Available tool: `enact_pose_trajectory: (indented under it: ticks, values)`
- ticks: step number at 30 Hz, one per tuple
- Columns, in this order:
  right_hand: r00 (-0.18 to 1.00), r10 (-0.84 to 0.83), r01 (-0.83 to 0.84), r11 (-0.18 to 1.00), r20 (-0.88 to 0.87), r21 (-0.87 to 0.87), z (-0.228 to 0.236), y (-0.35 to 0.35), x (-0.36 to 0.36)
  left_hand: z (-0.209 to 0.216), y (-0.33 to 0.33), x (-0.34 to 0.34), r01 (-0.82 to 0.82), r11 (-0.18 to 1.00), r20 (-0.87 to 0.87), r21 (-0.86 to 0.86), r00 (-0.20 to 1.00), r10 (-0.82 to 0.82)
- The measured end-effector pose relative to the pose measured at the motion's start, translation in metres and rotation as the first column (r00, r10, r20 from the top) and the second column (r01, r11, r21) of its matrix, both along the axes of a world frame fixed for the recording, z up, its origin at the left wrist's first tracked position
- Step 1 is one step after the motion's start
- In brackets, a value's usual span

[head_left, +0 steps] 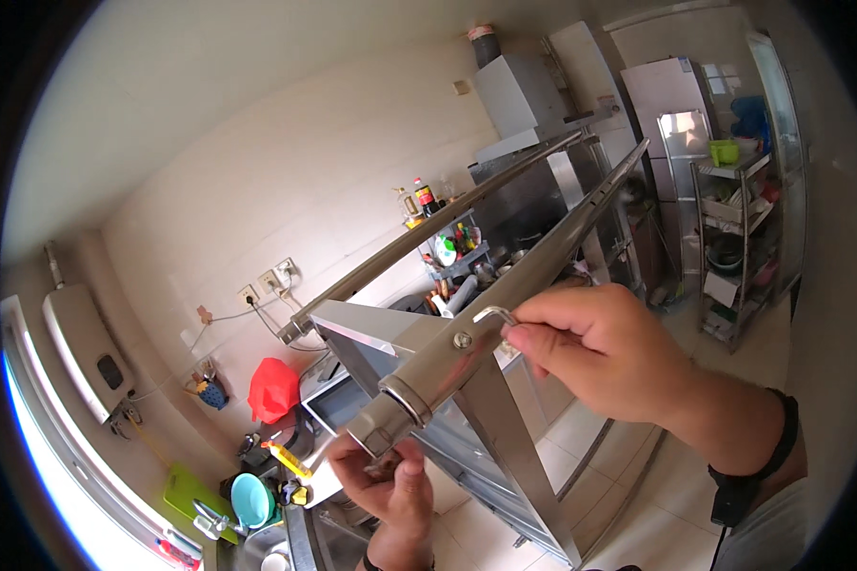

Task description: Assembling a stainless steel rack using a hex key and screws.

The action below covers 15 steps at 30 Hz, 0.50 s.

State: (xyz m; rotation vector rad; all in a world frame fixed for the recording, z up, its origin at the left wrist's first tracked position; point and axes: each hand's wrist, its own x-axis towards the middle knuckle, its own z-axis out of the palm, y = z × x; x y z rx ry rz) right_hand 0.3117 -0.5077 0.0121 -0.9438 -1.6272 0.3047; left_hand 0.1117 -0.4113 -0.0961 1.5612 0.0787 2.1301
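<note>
A stainless steel stand or table with tubular legs lies tilted in front of me. My right hand (590, 347) pinches an L-shaped hex key (493, 312) between thumb and forefinger. The key's free end is close to a round screw (462, 340) in the near tube leg (543, 262); I cannot tell that they touch. My left hand (390, 485) has its fingers closed round the foot (379, 428) at the near end of that leg. Behind it runs a second tube leg (419, 228). A flat metal panel (367, 326) sits between the two legs.
At the left, a sink (271, 547) holds dishes beside a turquoise basin (252, 500). A red bag (274, 390) and a yellow bottle (290, 461) are on the counter. A loaded shelf rack (733, 243) stands at the right. Bottles crowd a small rack (457, 247) by the wall.
</note>
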Motion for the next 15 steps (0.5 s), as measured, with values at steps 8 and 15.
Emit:
enact_pose_trajectory:
  ticks: [8,15]
  values:
    - [0.944,-0.274,0.232,0.948,0.186,0.219,0.001,0.002,-0.020,0.050,-0.003,-0.007,-0.043,0.996,-0.368,0.076,0.927,0.068]
    - [0.962,-0.217,0.230,0.971,0.167,-0.061,0.005,-0.003,-0.026,0.055,0.008,0.001,0.080,0.981,-0.351,0.178,0.936,-0.012]
